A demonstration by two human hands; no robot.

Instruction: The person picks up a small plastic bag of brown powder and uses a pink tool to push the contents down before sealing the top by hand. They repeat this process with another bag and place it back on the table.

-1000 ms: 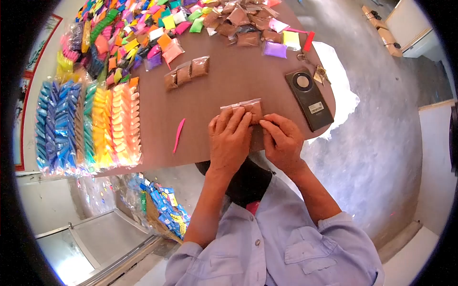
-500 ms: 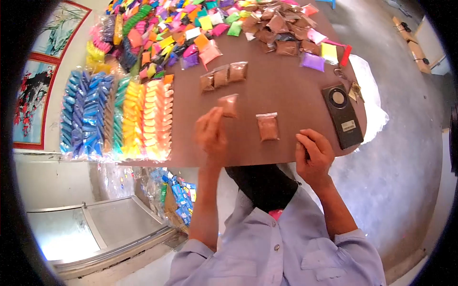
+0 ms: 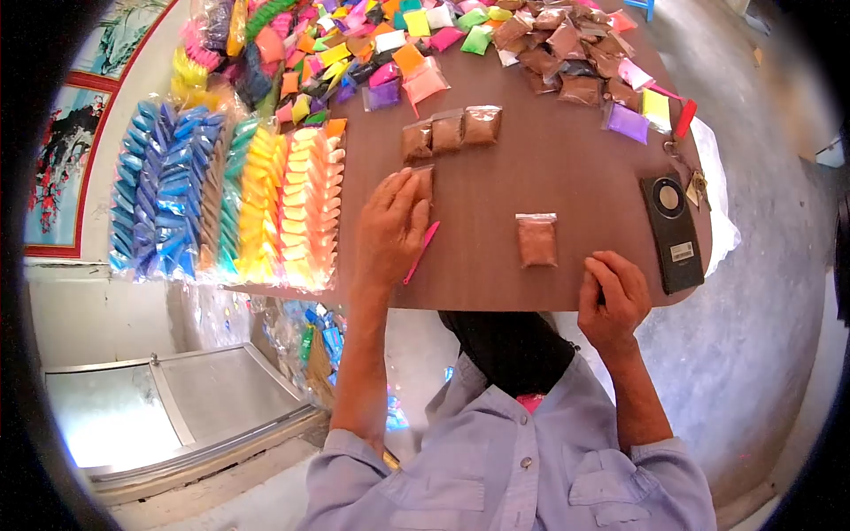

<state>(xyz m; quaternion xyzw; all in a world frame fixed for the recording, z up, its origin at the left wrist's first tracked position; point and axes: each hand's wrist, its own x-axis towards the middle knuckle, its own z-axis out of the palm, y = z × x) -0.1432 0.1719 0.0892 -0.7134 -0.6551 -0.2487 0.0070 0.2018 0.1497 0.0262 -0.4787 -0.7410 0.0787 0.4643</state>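
Note:
My left hand (image 3: 394, 221) is closed, its fingertips on a small clear packet of brown material (image 3: 427, 181). The hand covers part of that packet. Just beyond it, three similar brown packets (image 3: 448, 131) lie side by side in a row. Beside my left wrist is a thin pink stick-like tool (image 3: 422, 252) on the tabletop. Another brown packet (image 3: 537, 241) lies flat by itself between my hands. At the near table edge, my right hand (image 3: 615, 301) is half curled and open, with a gap between thumb and fingers; I see nothing in it.
Long sleeves of blue, green, yellow and peach packets (image 3: 292, 208) cover the table's left side. A heap of coloured packets (image 3: 381, 53) and a pile of brown packets (image 3: 575, 53) lie at the back. A black phone-like device (image 3: 671, 234) and keys (image 3: 698, 188) lie at right.
My left hand has moved slightly away from me with the brown packet, nearer the row of three. The pink tool now shows beside it. The view has shifted; my right hand stays near the edge.

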